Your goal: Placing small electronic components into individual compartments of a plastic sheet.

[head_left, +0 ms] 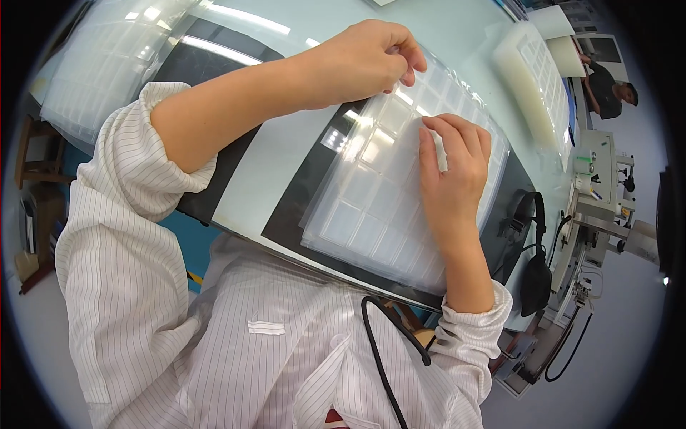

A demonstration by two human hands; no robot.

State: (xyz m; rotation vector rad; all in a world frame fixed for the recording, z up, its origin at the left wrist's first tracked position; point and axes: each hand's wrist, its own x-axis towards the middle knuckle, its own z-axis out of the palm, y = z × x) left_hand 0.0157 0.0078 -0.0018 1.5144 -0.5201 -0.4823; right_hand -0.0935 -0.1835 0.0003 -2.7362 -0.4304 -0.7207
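A stack of clear plastic sheets [371, 200], marked off in a grid of square cells, lies on a black mat [289, 207] in front of me. My left hand [375, 61] reaches across to the far left part of the stack, its fingers curled down and closed; what is between them is hidden. Over the middle of the stack is my right hand [457, 168], thumb and index fingertips brought together just above the cells. Anything held in that pinch is too small to make out. Light glares off the plastic near both hands.
More clear gridded sheets [107, 64] lie at the left on another dark mat [204, 53]. A thick stack of whitish gridded sheets [532, 86] stands at the far right. A black strap with a pouch [536, 279] hangs at the right edge. Beyond are machines [597, 171] and another person [607, 93].
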